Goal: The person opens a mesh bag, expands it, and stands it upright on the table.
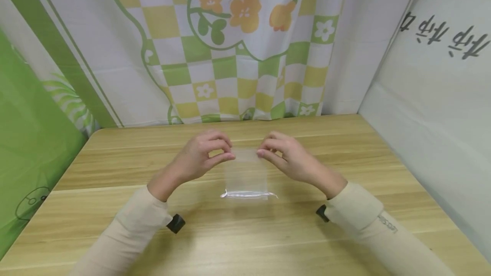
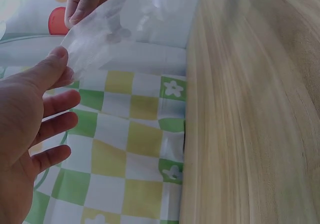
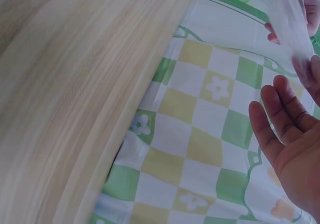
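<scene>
Two hands [image 1: 199, 154] [image 1: 290, 159] pinch one clear bag [image 1: 246, 176].

Room lies between the sleeves [image 1: 132, 220]; clear plastic [image 1: 246, 174] and curtain [image 1: 226, 68] block beyond.

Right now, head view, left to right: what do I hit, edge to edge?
Green hanging cloth → left-hand grip → clear plastic bag → right-hand grip → black characters on the white wall covering.
</scene>
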{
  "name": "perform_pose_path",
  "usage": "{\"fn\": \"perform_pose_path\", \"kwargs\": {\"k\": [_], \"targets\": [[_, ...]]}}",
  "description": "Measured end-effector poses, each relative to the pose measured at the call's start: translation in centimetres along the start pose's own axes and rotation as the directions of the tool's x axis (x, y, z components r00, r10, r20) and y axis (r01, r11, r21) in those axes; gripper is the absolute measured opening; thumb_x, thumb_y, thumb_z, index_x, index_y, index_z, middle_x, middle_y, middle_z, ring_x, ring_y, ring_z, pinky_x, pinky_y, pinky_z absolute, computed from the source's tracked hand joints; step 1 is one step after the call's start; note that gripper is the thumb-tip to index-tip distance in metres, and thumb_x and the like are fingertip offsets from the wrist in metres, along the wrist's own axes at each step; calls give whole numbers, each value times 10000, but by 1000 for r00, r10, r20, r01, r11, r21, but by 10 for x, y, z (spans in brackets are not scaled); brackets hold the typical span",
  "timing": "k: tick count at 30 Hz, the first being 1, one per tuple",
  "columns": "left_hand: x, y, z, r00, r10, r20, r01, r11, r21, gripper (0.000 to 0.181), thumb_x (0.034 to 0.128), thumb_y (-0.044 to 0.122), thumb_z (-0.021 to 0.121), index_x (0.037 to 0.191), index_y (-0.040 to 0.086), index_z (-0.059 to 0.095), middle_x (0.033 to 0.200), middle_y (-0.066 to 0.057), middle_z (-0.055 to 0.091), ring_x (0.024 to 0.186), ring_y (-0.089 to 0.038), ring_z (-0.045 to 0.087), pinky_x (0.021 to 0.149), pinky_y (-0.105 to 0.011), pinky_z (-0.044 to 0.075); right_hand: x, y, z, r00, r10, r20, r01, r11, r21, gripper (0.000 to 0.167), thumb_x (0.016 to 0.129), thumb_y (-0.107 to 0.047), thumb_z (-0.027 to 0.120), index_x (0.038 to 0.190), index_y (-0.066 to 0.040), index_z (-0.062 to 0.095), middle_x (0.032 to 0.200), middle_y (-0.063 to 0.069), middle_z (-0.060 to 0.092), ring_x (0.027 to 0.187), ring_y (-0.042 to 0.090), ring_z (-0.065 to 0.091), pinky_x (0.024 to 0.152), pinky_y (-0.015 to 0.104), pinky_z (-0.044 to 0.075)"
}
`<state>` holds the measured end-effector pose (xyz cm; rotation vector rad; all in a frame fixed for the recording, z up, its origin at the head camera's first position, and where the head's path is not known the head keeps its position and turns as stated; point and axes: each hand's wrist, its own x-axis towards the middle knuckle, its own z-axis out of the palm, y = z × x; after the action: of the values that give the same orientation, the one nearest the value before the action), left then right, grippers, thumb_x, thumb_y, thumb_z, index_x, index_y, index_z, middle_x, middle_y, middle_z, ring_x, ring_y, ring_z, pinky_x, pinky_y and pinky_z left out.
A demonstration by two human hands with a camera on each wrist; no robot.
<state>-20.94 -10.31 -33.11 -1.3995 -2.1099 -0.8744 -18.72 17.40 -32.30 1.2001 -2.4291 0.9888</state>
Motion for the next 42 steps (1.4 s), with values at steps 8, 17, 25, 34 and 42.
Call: {"fn": "perform_pose_path", "kwargs": {"k": [8,17,25,34,42], "targets": [[4,3,3,1000,-8,-11,8,1000,-26,94,864,77,793,832,108,710,946,-9,684,938,-186,638,840,-356,525,-1,0,2,999,-19,-32,20,999,40,87,907,-107,766,963,-123,702,977,-45,645,887,122,600,742,351,539],[3,4,7,1000,6,-27,-7,999,-33,89,839,40,801,859,96,735,970,-36,677,928,-200,633,781,-363,531,-4,-1,1,997,19,76,-25,997,77,121,924,-35,722,995,-130,697,1008,-51,646,937,113,617,778,309,551],[2,4,6,999,14,-30,-15,1000,-23,99,820,34,814,863,91,745,983,-31,668,923,-201,628,754,-352,530,-4,0,-4,983,46,180,-44,999,-19,93,1020,-163,610,1019,-129,696,1012,-51,639,908,102,613,769,323,529],[2,3,7,1000,25,-9,-25,1000,-17,99,818,62,823,853,102,740,997,-32,669,950,-209,625,789,-364,523,-6,1,-11,966,100,237,-68,988,-137,116,913,-194,772,967,-208,671,1064,-50,628,987,162,632,838,385,540],[5,8,8,996,-7,87,8,1000,-10,143,877,200,806,805,156,691,1057,-26,664,994,-196,618,842,-378,516,-4,2,-11,981,43,192,-11,987,-162,178,879,-133,803,885,-213,644,983,-82,616,895,134,640,782,323,541]]}}
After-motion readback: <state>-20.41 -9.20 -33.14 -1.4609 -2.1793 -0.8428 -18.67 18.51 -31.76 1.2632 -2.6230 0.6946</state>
